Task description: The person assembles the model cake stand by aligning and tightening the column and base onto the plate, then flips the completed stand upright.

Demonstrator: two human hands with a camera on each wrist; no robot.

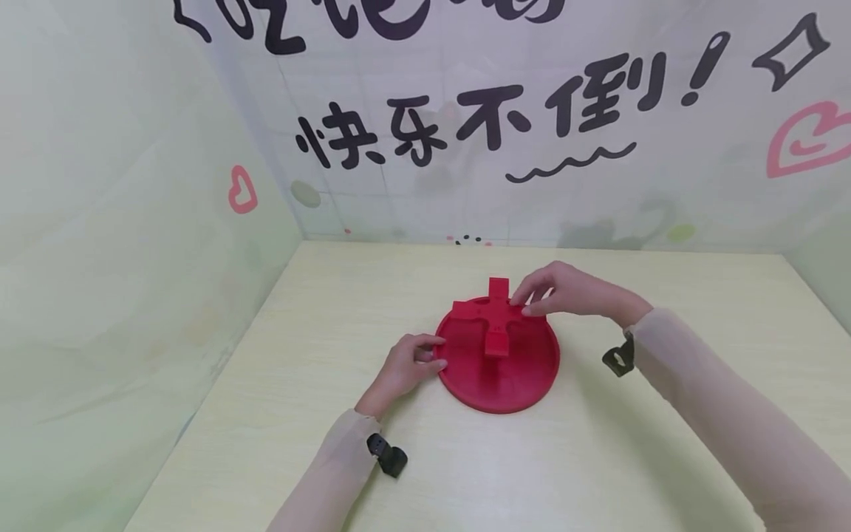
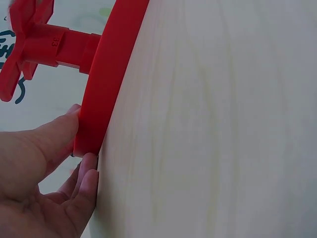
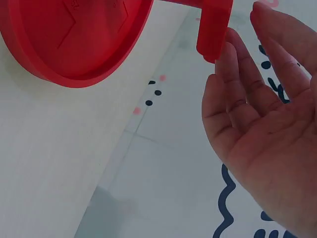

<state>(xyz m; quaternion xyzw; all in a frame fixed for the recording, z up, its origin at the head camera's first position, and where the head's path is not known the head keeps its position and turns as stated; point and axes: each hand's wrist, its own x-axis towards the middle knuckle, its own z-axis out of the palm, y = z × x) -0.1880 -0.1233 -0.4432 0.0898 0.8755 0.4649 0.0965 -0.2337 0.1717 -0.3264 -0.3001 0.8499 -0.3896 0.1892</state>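
Note:
On the table stands a red plastic piece: a shallow round base (image 1: 525, 380) with a raised rim, a short post (image 2: 69, 47) and a cross-shaped top (image 1: 496, 314) with four flat-ended arms. My left hand (image 1: 407, 367) pinches the base's left rim, thumb on the upper side and fingers low against the outer edge. At the far right of the cross is my right hand (image 1: 565, 290), its fingertips touching one arm (image 3: 214, 29). In the right wrist view those fingers are nearly straight, with the thumb apart from the red plastic.
The pale wood-grain table (image 1: 319, 310) meets a printed backdrop (image 1: 412, 199) with black lettering and hearts. A second fabric wall (image 1: 120, 258) borders the left side. Black straps with small devices are on the left wrist (image 1: 387, 455) and right wrist (image 1: 620, 357).

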